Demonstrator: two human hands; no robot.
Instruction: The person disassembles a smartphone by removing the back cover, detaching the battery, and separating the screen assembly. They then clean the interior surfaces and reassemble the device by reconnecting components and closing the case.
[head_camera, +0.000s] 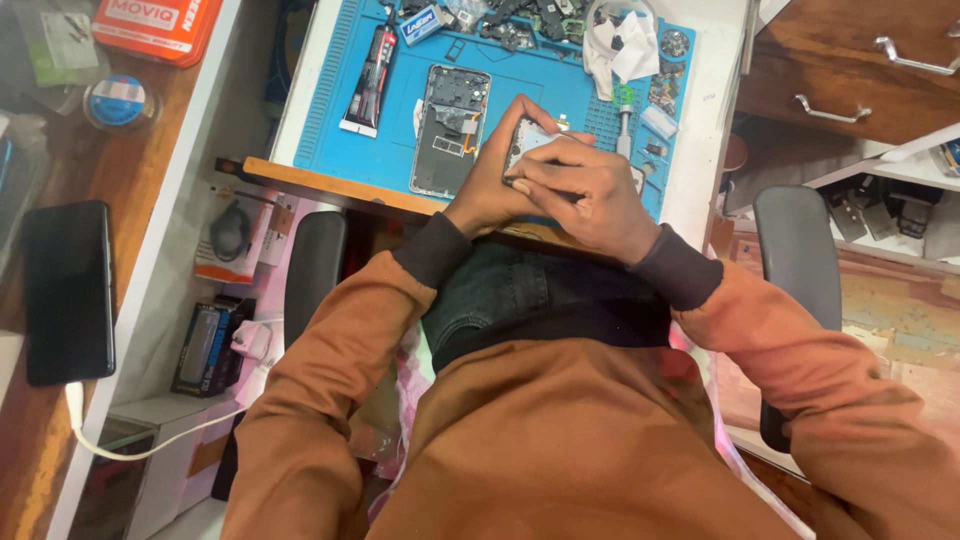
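Blue matting (360, 150) covers the surface. Head view: left hand (495, 180) and right hand (585, 195) both pinch a small pale phone part (530, 140), held at 3 o'clock of the opened phone (450, 130), whose long axis runs 12-to-6.

Single head-worn view, looking steeply down from above the seated person, close over the lap, blue-matted surface (350, 110) at far edge

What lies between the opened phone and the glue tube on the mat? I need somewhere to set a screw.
In the head view, only bare blue mat lies between the opened phone and the glue tube.
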